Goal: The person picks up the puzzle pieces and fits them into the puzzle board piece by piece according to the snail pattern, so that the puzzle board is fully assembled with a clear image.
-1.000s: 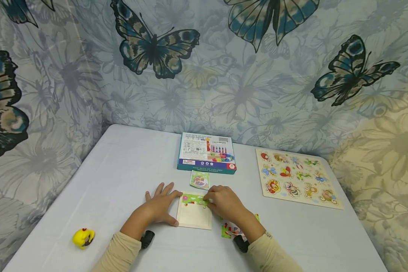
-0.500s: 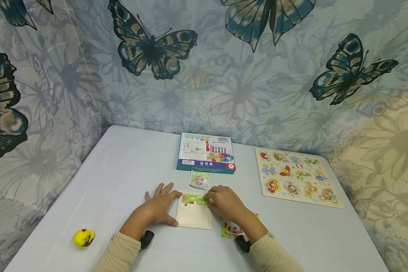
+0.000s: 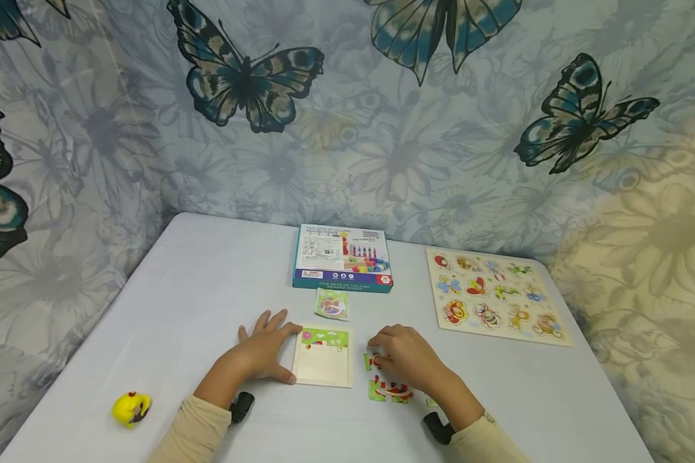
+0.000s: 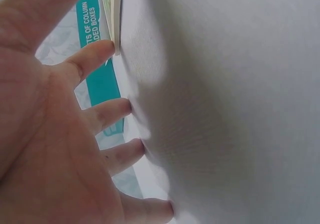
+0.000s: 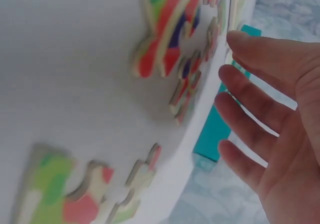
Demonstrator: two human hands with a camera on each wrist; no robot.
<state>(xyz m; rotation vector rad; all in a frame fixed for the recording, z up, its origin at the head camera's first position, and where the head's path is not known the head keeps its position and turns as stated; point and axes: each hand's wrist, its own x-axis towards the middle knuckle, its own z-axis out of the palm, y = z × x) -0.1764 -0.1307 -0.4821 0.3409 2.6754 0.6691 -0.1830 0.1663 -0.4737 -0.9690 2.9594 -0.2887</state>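
A pale wooden puzzle tray [image 3: 322, 370] lies on the table, its top strip filled with green puzzle pieces [image 3: 331, 337]. My left hand [image 3: 257, 355] spreads its fingers at the tray's left side; the thumb touches the lower corner, the index finger the upper one. In the left wrist view, the index fingertip meets the tray's edge and the other fingertips rest on the cloth. To the right, my right hand [image 3: 411, 360] hovers over loose red, green and white puzzle pieces [image 3: 395, 390]. Its fingers bend loosely with nothing between them in the right wrist view, where more puzzle pieces [image 5: 167, 29] lie.
Behind the tray lies a small picture card [image 3: 332, 304], and beyond it a teal-edged box [image 3: 343, 258]. A wooden board with insect pictures [image 3: 498, 297] lies at the right. A yellow toy [image 3: 131, 409] sits at the front left of the white-covered table [image 3: 208, 276].
My right hand has left the tray's upper right corner and moved right, over the loose pieces. The tray's top strip is now uncovered. The left hand keeps its place, while the head view shifts slightly.
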